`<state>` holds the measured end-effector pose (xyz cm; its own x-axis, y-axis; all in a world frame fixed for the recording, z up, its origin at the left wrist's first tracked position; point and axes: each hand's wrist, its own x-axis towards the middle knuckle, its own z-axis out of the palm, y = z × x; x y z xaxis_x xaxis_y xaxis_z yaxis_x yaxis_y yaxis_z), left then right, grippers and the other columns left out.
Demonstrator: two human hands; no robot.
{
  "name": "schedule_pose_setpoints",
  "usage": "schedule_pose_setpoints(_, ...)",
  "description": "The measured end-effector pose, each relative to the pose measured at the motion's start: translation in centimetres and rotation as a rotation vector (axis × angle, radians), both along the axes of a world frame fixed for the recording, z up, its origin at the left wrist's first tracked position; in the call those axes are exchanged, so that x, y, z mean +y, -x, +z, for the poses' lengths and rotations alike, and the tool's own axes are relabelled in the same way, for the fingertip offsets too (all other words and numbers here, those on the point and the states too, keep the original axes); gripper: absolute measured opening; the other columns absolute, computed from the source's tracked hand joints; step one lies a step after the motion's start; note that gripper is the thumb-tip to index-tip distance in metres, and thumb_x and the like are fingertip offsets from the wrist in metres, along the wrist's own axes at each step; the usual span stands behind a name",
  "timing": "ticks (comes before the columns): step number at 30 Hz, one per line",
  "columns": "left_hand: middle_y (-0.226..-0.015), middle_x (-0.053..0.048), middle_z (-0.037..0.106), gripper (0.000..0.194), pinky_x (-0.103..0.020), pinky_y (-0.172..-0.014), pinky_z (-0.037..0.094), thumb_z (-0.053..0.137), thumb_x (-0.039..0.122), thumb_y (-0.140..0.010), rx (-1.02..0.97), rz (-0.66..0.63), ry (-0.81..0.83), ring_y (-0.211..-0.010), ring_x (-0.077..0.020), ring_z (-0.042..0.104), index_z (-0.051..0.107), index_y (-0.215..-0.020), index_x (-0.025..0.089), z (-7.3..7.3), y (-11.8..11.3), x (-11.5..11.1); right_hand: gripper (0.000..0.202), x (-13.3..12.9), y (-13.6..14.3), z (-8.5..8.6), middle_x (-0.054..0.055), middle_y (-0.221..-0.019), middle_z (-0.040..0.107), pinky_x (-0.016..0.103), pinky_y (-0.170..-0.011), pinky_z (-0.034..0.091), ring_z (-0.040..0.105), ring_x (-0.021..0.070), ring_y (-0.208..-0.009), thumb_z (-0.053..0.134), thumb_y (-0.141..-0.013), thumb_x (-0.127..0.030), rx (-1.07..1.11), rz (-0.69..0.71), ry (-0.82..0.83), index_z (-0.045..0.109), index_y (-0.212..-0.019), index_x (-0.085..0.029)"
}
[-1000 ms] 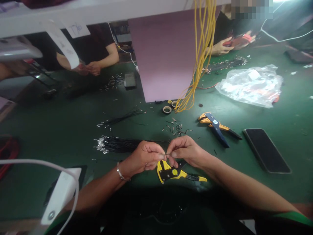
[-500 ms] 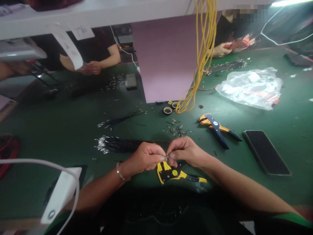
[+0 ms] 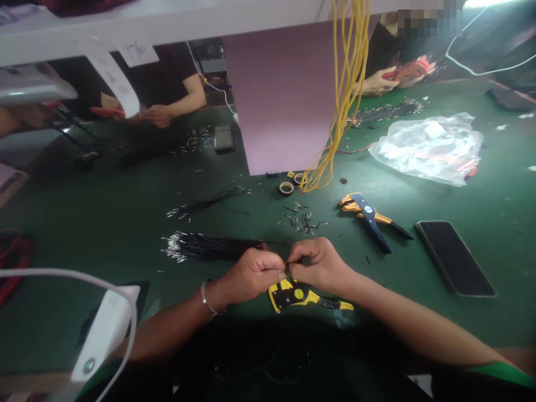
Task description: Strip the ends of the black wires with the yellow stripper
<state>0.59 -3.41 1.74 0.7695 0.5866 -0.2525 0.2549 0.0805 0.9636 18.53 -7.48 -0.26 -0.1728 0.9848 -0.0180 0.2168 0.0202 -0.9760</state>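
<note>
My left hand (image 3: 256,272) and my right hand (image 3: 321,265) meet at the fingertips, each closed in a pinch. A thin dark wire (image 3: 287,269) shows between them, mostly covered by the fingers. Just beneath lies a yellow-and-black wire stripper (image 3: 299,295), its jaw end partly hidden by my hands. Behind my left hand, a thick bundle of black wires (image 3: 213,247) rests on the green table, with bright metal tips at its left end and coppery ends at the right. Short dark wire clippings (image 3: 306,223) are scattered beyond my fingertips.
To the right are a blue-and-orange wire stripper (image 3: 371,218), a phone (image 3: 455,258) and a clear plastic bag (image 3: 431,148). Yellow wires (image 3: 349,84) hang near tape rolls (image 3: 286,188). A white power strip (image 3: 104,334) lies left. Two people work across the table.
My hands have shifted slightly, with the fingers curled more and the fingertips a little lower. Coppery ends of the wire bundle now show. Across the table, a red tool has appeared by the left person's hands.
</note>
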Motion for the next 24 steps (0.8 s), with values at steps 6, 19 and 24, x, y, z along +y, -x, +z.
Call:
schedule_pose_setpoints(6, -0.043, 0.007, 0.038, 0.025, -0.017, -0.04, 0.025, 0.057, 0.03, -0.079, 0.001, -0.018, -0.029, -0.041, -0.0047, 0.031, 0.052, -0.059, 0.014, 0.0, 0.0, -0.03, 0.012, -0.08, 0.05, -0.32, -0.004, -0.05, 0.051, 0.021, -0.048, 0.035, 0.045, 0.0092, -0.049, 0.054, -0.063, -0.013, -0.059, 0.027, -0.087, 0.057, -0.052, -0.017)
schedule_pose_setpoints(19, -0.043, 0.006, 0.041, 0.019, -0.016, -0.039, 0.026, 0.059, 0.025, -0.076, -0.003, -0.01, 0.024, -0.04, -0.0046, 0.034, 0.056, -0.061, 0.013, -0.23, -0.06, 0.11, 0.01, 0.11, -0.02, -0.62, -0.004, -0.047, 0.05, 0.019, -0.042, 0.031, 0.041, 0.0077, -0.045, 0.055, -0.06, -0.015, 0.055, 0.009, 0.105, 0.059, -0.051, -0.015)
schedule_pose_setpoints(24, -0.04, 0.007, 0.04, 0.018, -0.017, -0.037, 0.026, 0.061, 0.027, -0.074, 0.009, 0.063, 0.127, -0.037, -0.0046, 0.034, 0.06, -0.065, 0.012, -0.64, 0.17, 0.15, 0.007, 0.21, -0.03, -0.28, -0.004, -0.048, 0.052, 0.02, -0.043, 0.033, 0.043, 0.0078, -0.044, 0.058, -0.061, -0.017, 0.075, -0.006, 0.122, 0.061, -0.055, -0.015)
